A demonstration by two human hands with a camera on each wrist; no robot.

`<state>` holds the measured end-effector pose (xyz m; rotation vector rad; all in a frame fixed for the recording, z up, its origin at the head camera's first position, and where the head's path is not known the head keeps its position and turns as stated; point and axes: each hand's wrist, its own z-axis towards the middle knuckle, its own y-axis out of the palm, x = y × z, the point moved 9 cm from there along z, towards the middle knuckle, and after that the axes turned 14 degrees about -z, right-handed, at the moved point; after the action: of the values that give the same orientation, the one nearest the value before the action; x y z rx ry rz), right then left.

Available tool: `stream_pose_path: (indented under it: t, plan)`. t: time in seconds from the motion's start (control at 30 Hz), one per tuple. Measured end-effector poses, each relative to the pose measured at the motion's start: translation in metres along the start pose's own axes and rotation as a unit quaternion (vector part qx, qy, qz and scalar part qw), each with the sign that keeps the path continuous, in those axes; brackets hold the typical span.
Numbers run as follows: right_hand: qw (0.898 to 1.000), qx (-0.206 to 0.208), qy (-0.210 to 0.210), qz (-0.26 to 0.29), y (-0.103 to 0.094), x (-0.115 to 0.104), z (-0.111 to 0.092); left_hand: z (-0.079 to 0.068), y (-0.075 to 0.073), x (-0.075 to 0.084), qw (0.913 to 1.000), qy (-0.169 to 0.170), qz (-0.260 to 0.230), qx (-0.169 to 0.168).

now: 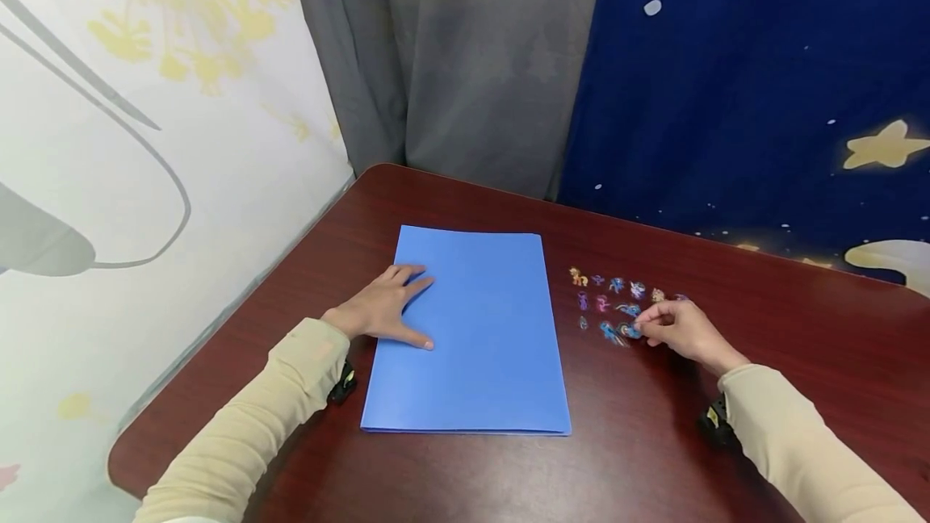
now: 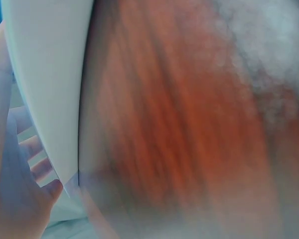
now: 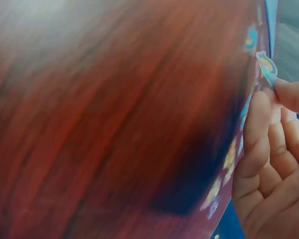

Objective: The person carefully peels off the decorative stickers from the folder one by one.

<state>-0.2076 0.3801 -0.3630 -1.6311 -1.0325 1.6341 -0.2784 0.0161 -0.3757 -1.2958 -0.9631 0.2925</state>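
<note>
A blue folder [image 1: 479, 329] lies on the dark red table. My left hand [image 1: 385, 303] rests on its left part with thumb and fingers spread. In the left wrist view the left hand [image 2: 22, 184] shows at the left edge, partly cut off by a pale sheet-like edge [image 2: 50, 74]. My right hand [image 1: 683, 332] is over the group of small pony stickers, right of the folder. Thumb and index finger pinch one blue pony sticker [image 3: 267, 68] with a rainbow-coloured part. Beside it lies another blue pony sticker [image 1: 610, 333].
Several more stickers lie in rough rows, among them an orange pony [image 1: 577, 277] and a pink one [image 1: 602, 303]. The table [image 1: 494, 474] meets a white patterned wall cloth [image 1: 218, 184] at left. Grey [image 1: 494, 63] and dark blue curtains [image 1: 726, 103] hang behind it.
</note>
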Motion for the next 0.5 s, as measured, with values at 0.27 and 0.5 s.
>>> stream_pose_path:
  t: [0.27,0.5]
  plan:
    - [0.999,0.016,0.027,-0.030,0.003,0.013,-0.001,0.001,0.000,-0.001,1.0000,0.001,-0.001,0.002]
    - [0.998,0.027,0.024,-0.042,0.003,0.015,0.002,0.001,0.000,-0.002,1.0000,0.000,-0.004,0.002]
